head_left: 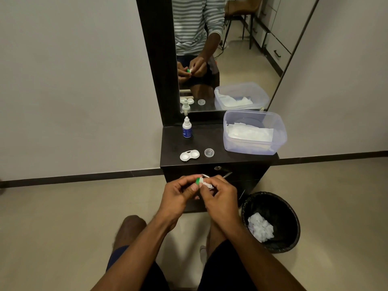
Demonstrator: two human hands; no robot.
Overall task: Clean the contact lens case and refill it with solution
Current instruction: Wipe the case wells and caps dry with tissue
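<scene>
Both hands grasp: my left hand (180, 194) pinches a small green cap (198, 181), my right hand (220, 196) wads white tissue (207, 184) against it. The white twin-cup lens case (189, 155) lies on the dark vanity top (174, 143) beneath a mirror (241, 49); the blue-labelled dropper bottle's (186, 128) writing is unreadable.

A green cap (197, 181) meets white tissue (206, 184) at six o'clock — the lens case (189, 155) is white on the black desk (218, 162). At twelve o'clock the shirt (194, 22) shows grey-and-white stripes; the bottle (186, 128) — blue label, white top.

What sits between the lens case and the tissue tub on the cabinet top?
Head view: only a small clear cap lies between the lens case and the tissue tub.
</scene>
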